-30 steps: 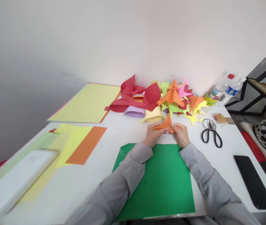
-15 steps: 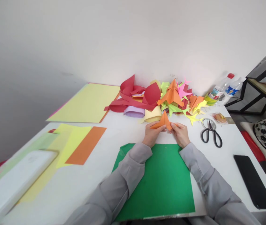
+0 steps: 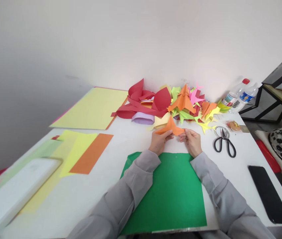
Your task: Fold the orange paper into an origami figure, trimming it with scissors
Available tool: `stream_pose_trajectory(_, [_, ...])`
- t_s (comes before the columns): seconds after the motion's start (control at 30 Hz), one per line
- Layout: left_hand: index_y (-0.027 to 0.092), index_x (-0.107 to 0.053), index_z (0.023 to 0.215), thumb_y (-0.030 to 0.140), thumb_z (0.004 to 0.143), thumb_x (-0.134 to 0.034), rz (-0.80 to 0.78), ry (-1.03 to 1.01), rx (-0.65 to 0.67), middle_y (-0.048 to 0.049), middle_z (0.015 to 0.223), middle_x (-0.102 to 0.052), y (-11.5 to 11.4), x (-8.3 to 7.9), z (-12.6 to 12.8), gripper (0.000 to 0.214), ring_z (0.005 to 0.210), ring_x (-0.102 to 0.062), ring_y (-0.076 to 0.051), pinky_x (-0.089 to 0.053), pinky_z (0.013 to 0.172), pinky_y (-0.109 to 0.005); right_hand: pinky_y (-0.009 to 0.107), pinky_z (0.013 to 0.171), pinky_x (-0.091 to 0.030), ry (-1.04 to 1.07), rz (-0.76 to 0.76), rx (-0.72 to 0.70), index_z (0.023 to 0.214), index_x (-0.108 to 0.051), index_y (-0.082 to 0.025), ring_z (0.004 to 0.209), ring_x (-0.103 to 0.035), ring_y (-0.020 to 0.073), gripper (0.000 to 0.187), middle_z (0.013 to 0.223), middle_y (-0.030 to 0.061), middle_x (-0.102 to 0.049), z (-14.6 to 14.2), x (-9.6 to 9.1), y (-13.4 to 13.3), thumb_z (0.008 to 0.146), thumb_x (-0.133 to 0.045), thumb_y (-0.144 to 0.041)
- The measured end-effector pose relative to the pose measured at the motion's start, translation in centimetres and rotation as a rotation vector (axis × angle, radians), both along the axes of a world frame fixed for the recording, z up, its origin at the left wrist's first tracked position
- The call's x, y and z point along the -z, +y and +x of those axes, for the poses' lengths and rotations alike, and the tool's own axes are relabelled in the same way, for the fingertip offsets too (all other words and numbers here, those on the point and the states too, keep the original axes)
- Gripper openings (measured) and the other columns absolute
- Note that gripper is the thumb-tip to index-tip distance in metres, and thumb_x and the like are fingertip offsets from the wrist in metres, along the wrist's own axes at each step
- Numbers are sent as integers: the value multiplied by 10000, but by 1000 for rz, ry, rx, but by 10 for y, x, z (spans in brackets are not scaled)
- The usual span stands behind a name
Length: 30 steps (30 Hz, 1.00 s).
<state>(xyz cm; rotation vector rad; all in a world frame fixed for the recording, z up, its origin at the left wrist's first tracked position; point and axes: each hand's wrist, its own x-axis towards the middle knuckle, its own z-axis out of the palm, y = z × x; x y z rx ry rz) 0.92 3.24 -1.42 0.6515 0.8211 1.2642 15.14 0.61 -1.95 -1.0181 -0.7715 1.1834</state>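
Note:
Both hands hold a small folded orange paper figure [image 3: 170, 127] just above the white table [image 3: 131, 142]. My left hand [image 3: 158, 142] pinches its left side and my right hand [image 3: 192, 141] pinches its right edge, fingers closed on the paper. Below my wrists lies a green paper sheet [image 3: 170, 192]. Behind the figure sits a pile of folded and curled paper pieces [image 3: 175, 104] in red, orange, yellow, green and pink.
Black scissors [image 3: 224, 143] lie right of my hands, a black phone [image 3: 268, 194] nearer the right edge. Two plastic bottles [image 3: 240, 94] lie at the back right. Yellow sheets [image 3: 93, 109] and an orange strip [image 3: 91, 154] lie to the left. A white device [image 3: 19, 192] is at front left.
The orange figure has been lifted slightly and shifted left, and its point now stands higher between my hands. Both hands stayed in nearly the same place.

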Motion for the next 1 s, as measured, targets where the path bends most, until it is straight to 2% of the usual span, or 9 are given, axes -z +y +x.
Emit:
stream_pose_trajectory(0.1, [104, -695, 763, 218, 516, -813, -18, -7, 11, -43, 689, -685, 2, 1, -2, 296, 590, -621, -117, -520, 524, -221, 224, 447, -477, 30, 41, 67, 746, -654, -143, 442, -572, 101, 289, 590, 28, -681, 4, 2, 2, 712, -696, -427])
stream_pose_trajectory(0.2, [92, -695, 764, 224, 516, -814, 7, 6, 28, -52, 684, -683, 1, 0, -2, 306, 585, -619, -122, -518, 513, -223, 241, 465, -483, 40, 54, 18, 807, -663, -141, 468, -590, 115, 354, 600, 36, -681, 6, 1, 1, 752, -630, -489])
stream_pose_trajectory(0.3, [87, -699, 767, 243, 533, -807, 57, 63, 57, -58, 680, -685, -2, -2, 0, 301, 589, -620, -131, -520, 519, -234, 254, 482, -488, -62, 37, -35, 855, -670, -143, 460, -591, 127, 345, 537, 10, -661, 4, -1, -1, 682, -712, -438])
stream_pose_trajectory(0.47, [99, -705, 763, 261, 549, -799, 106, 139, 91, -48, 699, -691, -4, -2, 1, 284, 610, -626, -142, -530, 551, -259, 268, 487, -482, -218, 2, -25, 834, -685, -141, 432, -573, 128, 336, 498, -2, -656, 0, -1, -2, 588, -785, -346])
stream_pose_trajectory(0.6, [103, -702, 740, 274, 555, -795, 115, 145, 97, -48, 688, -689, -4, -2, 0, 268, 608, -625, -146, -525, 553, -265, 278, 484, -481, -213, 11, -6, 797, -698, -147, 426, -565, 129, 300, 497, -1, -653, -1, -1, -3, 590, -779, -349])
stream_pose_trajectory(0.7, [101, -702, 755, 273, 558, -796, 102, 119, 124, -57, 700, -691, -4, -2, -1, 278, 611, -625, -142, -513, 542, -252, 288, 490, -485, -213, 20, -7, 856, -712, -155, 433, -568, 134, 326, 494, -5, -650, 0, -1, -3, 600, -774, -347])
stream_pose_trajectory(0.87, [85, -701, 786, 282, 591, -783, 27, 38, 162, -63, 668, -678, -1, 1, -3, 289, 604, -627, -133, -509, 528, -227, 290, 515, -487, -172, 48, -75, 919, -725, -176, 461, -579, 132, 314, 523, -7, -662, 2, 0, -2, 643, -746, -324])
stream_pose_trajectory(1.0, [93, -698, 780, 280, 602, -779, 13, 30, 164, -46, 653, -669, 0, 1, -3, 271, 589, -618, -116, -490, 493, -197, 282, 518, -480, -144, 57, -127, 884, -733, -180, 470, -591, 133, 254, 540, 0, -673, 4, 1, -2, 655, -730, -290])
